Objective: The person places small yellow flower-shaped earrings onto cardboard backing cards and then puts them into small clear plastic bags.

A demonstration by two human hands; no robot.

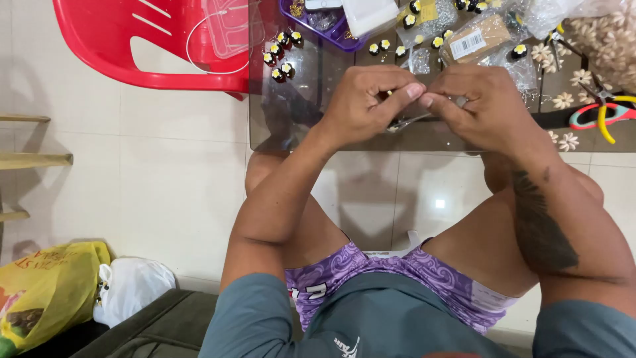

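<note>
Hands above near table [291, 126] edge | left hand [361, 106] and right hand [487, 106] fingertips together, pinching small dark piece [402, 122] between | black-yellow beads [281, 56] far left | pliers [606, 113] right

Small piece pinched between left hand [361, 106] and right hand [487, 109] was hidden by fingertips. Purple tray [331, 30] and red chair [165, 46] ran past top edge.

Far on the glass table lies a clear plastic packet with brown card and white barcode label [476, 38]. Near left on the floor slump a yellow plastic bag [50, 288] and a white plastic bag [132, 285].
</note>
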